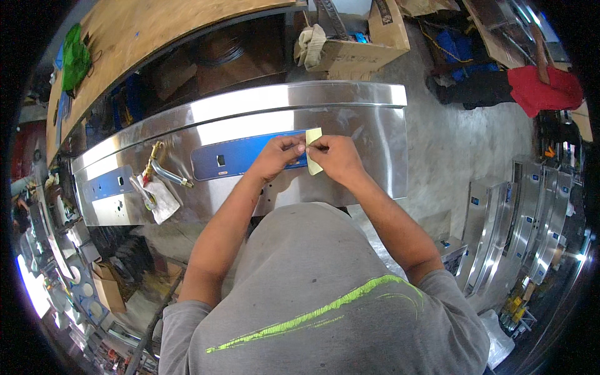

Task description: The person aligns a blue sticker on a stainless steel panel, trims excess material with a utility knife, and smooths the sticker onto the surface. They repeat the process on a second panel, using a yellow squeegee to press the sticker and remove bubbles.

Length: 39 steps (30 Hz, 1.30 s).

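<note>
I see a long steel panel (350,119) serving as the work surface here. A blue label strip (244,156) is stuck along its face, and a brass tap (164,170) lies on it beside a small plastic bag (161,199), touching it, I think. A second blue label (103,184) sits near its left end.

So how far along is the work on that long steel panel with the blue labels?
Looks done: the stainless steel panel carries a small blue label at its left end, and a brass tap lies on it. In hand: the left hand and right hand pinch a pale yellow backing strip at the right end of the long blue label. Left, probably: freeing that strip; whether the label is fully pressed down cannot be told.
</note>
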{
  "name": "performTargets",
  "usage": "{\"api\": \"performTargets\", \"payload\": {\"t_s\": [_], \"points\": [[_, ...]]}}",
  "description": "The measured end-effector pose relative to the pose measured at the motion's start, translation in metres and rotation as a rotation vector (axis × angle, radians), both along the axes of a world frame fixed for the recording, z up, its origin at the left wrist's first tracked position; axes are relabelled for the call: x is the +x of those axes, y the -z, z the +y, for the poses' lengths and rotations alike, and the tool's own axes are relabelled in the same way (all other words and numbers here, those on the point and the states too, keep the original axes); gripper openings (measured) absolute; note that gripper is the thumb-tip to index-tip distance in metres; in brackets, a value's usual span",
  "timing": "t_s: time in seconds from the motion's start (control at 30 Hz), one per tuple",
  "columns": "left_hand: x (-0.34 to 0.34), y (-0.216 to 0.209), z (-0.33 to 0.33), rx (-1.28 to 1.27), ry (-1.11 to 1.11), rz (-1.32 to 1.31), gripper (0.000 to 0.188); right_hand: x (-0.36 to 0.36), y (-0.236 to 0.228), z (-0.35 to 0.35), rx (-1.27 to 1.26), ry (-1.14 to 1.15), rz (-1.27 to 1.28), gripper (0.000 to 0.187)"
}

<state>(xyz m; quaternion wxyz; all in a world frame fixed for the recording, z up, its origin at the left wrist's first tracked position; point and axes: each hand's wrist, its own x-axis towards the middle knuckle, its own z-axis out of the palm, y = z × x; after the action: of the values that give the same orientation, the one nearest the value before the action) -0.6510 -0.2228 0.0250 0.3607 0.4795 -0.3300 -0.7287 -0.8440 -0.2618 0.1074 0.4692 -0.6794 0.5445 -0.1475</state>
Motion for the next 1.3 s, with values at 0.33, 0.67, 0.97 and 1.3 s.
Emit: {"api": "performTargets", "payload": {"t_s": [0.33,0.67,0.97,1.3], "points": [[-0.004,-0.009,0.004,-0.078,0.023,-0.237,0.042,-0.004,0.003,-0.004,-0.017,-0.028,0.019,0.027],[-0.007,-0.016,0.007,-0.034,0.021,-0.218,0.043,-0.006,0.009,-0.002,-0.022,-0.049,0.012,0.025],[-0.009,-0.009,0.008,-0.059,0.006,-0.19,0.04,-0.005,0.011,-0.001,-0.029,-0.033,-0.039,0.024],[-0.008,-0.006,0.008,-0.078,0.005,-0.22,0.037,-0.007,0.015,-0.005,0.078,-0.028,-0.031,0.024]]}}
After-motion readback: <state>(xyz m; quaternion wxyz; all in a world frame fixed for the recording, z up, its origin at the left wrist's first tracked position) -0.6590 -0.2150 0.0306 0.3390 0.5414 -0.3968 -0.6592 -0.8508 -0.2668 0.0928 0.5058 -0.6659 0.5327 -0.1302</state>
